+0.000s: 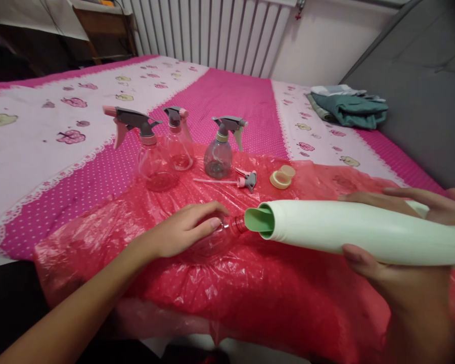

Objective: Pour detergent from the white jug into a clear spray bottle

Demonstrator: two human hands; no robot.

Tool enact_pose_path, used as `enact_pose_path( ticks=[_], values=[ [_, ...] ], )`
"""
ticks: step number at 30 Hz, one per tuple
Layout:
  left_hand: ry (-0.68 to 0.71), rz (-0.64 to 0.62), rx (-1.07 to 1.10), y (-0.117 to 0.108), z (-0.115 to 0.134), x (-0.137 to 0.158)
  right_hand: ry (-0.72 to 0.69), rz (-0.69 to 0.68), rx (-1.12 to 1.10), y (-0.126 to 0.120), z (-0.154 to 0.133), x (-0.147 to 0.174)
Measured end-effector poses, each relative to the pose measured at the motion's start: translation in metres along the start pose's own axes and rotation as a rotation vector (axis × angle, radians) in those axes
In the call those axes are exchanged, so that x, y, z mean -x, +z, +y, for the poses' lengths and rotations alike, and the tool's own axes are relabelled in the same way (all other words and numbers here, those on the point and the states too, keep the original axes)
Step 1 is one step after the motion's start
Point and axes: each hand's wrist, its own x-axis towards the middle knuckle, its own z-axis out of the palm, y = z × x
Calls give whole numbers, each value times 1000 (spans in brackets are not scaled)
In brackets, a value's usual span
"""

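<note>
Bed point(238, 96) under a red plastic sheet point(280, 308): clear bottle point(217, 242) facing pale green container point(326, 227)

Over the clear bottle, which leans or lies neck rightward, the left grip point(189, 227) is curled. Right of the bottle, the right grip point(405, 283) holds the container, thumb nearside, fingers behind. Its green spout point(258, 220) is right at the bottle's neck; contact is unclear. Beyond the bottle are three spray bottles point(218, 159), a loose spray head point(246, 180) and a cream cap point(282, 178). The bottle looks light, thin and slippery, best held round its body; the container seems stiff, perhaps heavy, best supported beneath its broad middle.
</note>
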Motion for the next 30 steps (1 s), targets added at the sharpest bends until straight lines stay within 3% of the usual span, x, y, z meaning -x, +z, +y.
enact_pose_path(
  ticks=[11, 30],
  values=[
    [-4, 3, -9, 0, 1, 0, 13, 6, -10, -2, 1, 3],
    [8, 2, -25, 1, 2, 1, -80, -14, -26, -7, -3, -2]
  ],
)
